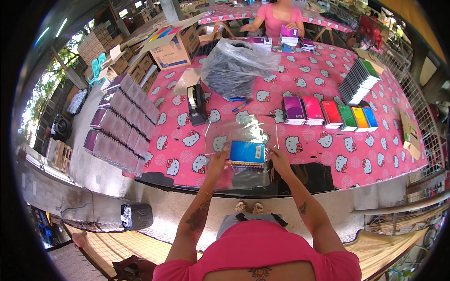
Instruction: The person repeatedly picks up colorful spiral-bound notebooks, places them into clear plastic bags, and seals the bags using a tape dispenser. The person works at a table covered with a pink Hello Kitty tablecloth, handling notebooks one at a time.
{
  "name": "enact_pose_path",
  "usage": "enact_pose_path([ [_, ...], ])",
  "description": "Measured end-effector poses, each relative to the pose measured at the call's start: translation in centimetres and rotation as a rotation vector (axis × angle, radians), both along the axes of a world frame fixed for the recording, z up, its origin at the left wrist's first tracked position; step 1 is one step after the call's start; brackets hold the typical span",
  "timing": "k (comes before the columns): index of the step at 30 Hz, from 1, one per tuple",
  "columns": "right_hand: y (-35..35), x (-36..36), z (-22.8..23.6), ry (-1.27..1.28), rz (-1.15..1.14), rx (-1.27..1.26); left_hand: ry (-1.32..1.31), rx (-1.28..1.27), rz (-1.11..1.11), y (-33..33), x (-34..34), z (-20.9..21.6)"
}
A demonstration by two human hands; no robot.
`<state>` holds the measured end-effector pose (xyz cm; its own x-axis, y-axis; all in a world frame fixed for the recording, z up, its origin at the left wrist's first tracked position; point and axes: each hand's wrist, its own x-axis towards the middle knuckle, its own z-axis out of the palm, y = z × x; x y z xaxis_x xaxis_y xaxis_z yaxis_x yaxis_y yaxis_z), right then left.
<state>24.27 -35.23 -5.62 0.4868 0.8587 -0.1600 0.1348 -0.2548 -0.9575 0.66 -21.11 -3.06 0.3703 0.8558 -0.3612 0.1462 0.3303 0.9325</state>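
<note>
A small stack of spiral notebooks [246, 152], with a blue cover on top and coils along its edges, lies in front of me. Clear plastic film [238, 125] spreads around and beyond the stack. At the stack's left side, my left hand [217, 162] has its fingers closed on the film. My right hand [280, 161] pinches the film by the right side of the stack. A black tape dispenser [196, 107] stands to the left, past my left hand. Pens [241, 107] lie beyond the film.
Stacked notebooks [121, 122] rise at the table's left edge. Coloured notebook piles [322, 115] line the right, with a tall leaning stack [354, 84] behind. A bulging plastic bag [229, 70] and an open carton [176, 49] sit farther back. Across the table, a person [281, 21] handles purple notebooks.
</note>
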Motion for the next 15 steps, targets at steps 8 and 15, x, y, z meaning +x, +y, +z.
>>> enact_pose_path([
  [8,3.5,1.4,2.1,-0.952,-0.125,-0.224,0.083,0.051,-0.088,1.1,-1.0,-2.5],
  [15,3.2,3.3,-1.6,-0.615,-0.230,0.194,0.180,0.235,-0.031,0.3,0.0,-3.3],
])
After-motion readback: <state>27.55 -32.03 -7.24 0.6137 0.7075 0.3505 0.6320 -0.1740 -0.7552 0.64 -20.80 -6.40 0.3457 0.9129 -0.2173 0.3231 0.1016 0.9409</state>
